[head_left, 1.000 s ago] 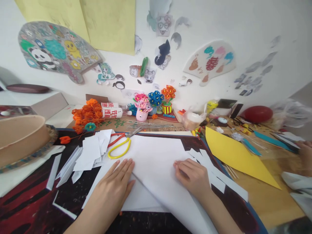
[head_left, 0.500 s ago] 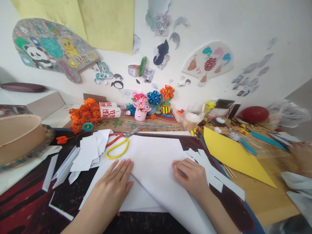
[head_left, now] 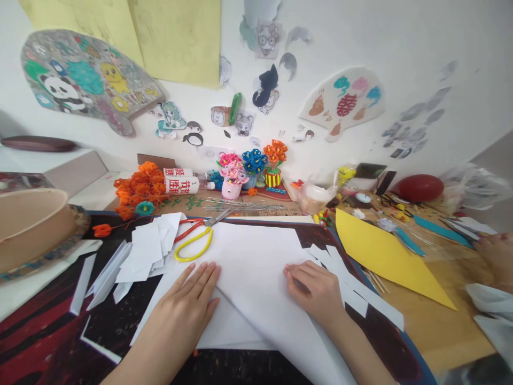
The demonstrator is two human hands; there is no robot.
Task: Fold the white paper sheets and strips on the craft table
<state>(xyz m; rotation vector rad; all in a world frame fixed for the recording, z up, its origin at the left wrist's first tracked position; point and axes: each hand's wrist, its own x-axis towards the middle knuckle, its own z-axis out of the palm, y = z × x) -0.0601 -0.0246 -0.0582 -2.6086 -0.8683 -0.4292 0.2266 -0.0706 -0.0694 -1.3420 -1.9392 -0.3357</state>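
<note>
A large sheet of white paper (head_left: 252, 256) lies in front of me, its near part folded or curled over another white layer. My left hand (head_left: 186, 299) rests flat on the paper's left side, fingers stretched out. On the right side, my right hand (head_left: 312, 289) is closed, its bent fingers at the sheet; the fingertips' hold is partly hidden. Scissors (head_left: 194, 246) with one red and one yellow handle lie beyond my left hand, blades partly spread. Cut white paper pieces (head_left: 144, 251) are heaped to the left, and white strips (head_left: 360, 291) lie beside my right forearm.
Yellow card (head_left: 388, 259) lies on the wooden table at right. Another person's hand (head_left: 495, 256) is at the far right edge. A round beige container (head_left: 32, 227) stands left. Orange craft flowers (head_left: 140, 187), bottles (head_left: 182, 184) and small flower pots (head_left: 231, 190) line the wall.
</note>
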